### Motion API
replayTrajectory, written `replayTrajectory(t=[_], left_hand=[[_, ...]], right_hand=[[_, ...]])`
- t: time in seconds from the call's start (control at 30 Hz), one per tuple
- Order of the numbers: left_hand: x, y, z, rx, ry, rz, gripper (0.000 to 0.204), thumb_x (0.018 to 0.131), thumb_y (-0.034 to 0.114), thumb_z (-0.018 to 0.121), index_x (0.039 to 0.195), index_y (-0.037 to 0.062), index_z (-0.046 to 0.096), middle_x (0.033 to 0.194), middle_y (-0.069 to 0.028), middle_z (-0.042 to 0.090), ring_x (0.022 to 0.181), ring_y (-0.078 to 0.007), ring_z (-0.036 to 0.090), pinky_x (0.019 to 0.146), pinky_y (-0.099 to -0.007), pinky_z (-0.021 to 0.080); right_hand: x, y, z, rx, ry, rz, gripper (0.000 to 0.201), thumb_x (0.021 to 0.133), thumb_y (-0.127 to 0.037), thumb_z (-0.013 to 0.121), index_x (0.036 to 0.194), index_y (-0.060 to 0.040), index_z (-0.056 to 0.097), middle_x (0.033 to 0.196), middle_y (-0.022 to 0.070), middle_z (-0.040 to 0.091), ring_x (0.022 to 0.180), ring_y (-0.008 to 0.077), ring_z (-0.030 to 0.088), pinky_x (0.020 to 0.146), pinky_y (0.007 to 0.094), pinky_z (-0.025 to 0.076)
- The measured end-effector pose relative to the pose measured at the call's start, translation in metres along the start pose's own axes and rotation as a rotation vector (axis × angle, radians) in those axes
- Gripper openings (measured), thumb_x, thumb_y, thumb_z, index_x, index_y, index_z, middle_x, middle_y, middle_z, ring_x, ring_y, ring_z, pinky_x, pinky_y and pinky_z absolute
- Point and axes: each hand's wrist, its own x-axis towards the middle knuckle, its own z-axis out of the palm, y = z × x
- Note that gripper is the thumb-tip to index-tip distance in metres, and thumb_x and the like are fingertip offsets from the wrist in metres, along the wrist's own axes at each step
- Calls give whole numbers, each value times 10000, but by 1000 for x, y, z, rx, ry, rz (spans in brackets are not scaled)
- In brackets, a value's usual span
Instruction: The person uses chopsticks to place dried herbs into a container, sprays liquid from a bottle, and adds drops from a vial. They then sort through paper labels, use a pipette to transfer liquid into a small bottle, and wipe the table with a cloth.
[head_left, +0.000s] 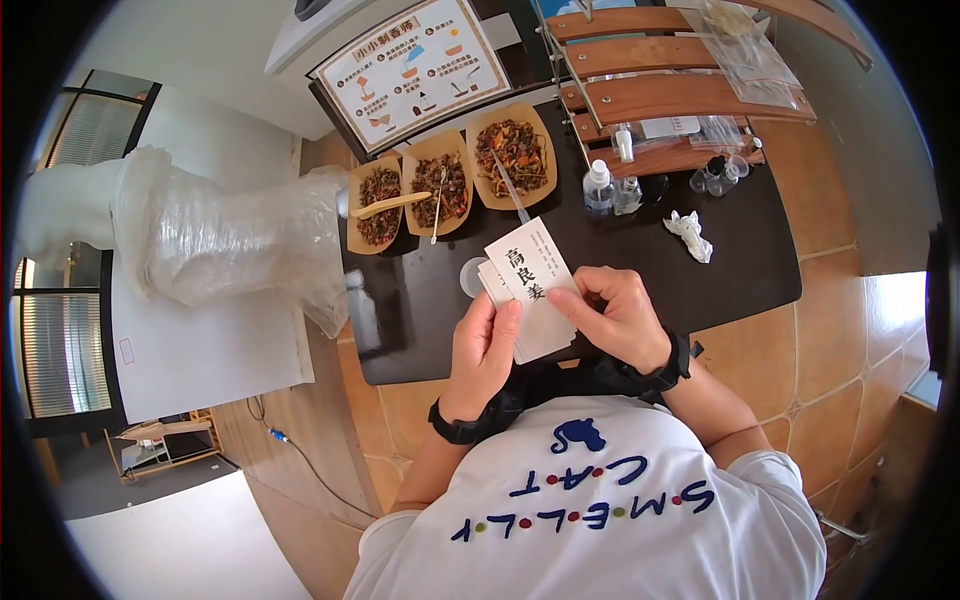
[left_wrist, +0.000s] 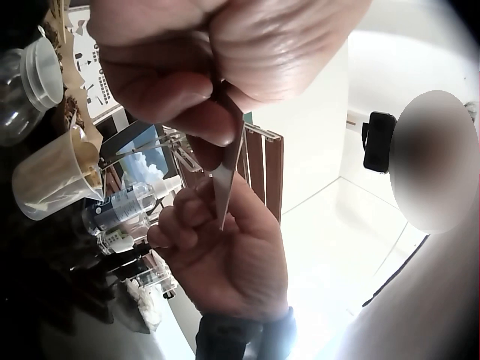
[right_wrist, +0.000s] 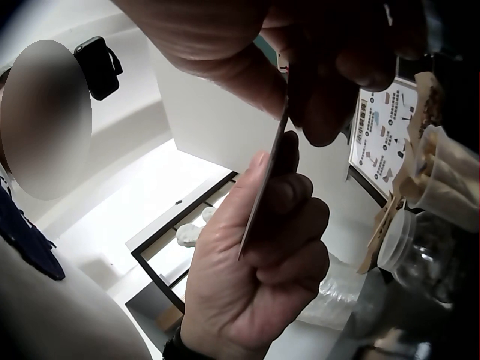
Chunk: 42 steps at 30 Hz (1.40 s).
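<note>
Both left hand (head_left: 478, 355) and right hand (head_left: 625, 318) pinch the printed cards (head_left: 538, 328) over the tabletop (head_left: 690, 290), by its near edge; light thumb pressure should let the top one slide without bending.

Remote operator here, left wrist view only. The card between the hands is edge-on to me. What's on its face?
Observer: Head view shows large black Chinese characters down the front card, with smaller text beside them.

Operator: Just one card?

Observer: No. At least one more card peeks out behind it, on the side of the left hand; the right hand pinches the opposite edge. I can't count the whole stack.

Operator: I get only slivers of the brown trays. How many?

Observer: Three, side by side, all holding dried, mixed bits: left tray, middle tray, right tray.
</note>
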Motion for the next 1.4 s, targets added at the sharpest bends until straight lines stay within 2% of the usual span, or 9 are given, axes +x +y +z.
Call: replayTrajectory(t=[0.13, 0.37, 0.73, 1.0, 1.4], left_hand=[[1, 6, 3, 19, 19, 17, 264, 1075, 189, 527, 1242, -4, 595, 949, 30, 614, 801, -31, 477, 711, -209, 418], [0, 2, -1, 27, 1, 15, 264, 1075, 189, 527, 1242, -4, 594, 935, 33, 612, 778, -25, 474, 685, -206, 413], [0, 3, -1, 37, -11, 34, 296, 1080, 193, 511, 1288, -7, 574, 1018, 9, 632, 852, -34, 502, 755, -211, 435], [0, -3, -5, 24, -14, 14, 295, 1081, 193, 508, 1289, -4, 577, 1032, 7, 635, 863, -40, 504, 773, -215, 437], [1, -5, -8, 6, -3, -12, 290, 1083, 187, 504, 1287, -7, 576, 1065, -5, 640, 906, -48, 517, 811, -221, 446]], right_hand=[[0, 1, 0, -50, -11, -23, 344, 899, -186, 745, 680, 31, 591, 533, 113, 464, 458, 183, 396, 462, 348, 332], [-1, -3, -1, -49, -34, -3, 337, 908, -194, 738, 703, 31, 593, 552, 119, 479, 464, 190, 407, 465, 353, 348], [0, -3, -1, -58, -45, -18, 314, 910, -206, 741, 741, 33, 628, 570, 127, 514, 467, 201, 439, 471, 345, 368], [2, -4, -2, -104, -65, -56, 312, 906, -205, 741, 739, 26, 615, 603, 159, 539, 486, 278, 484, 488, 372, 389], [2, -3, -2, -140, -83, -82, 354, 904, -215, 751, 705, 15, 570, 605, 157, 521, 501, 285, 481, 494, 374, 387]])
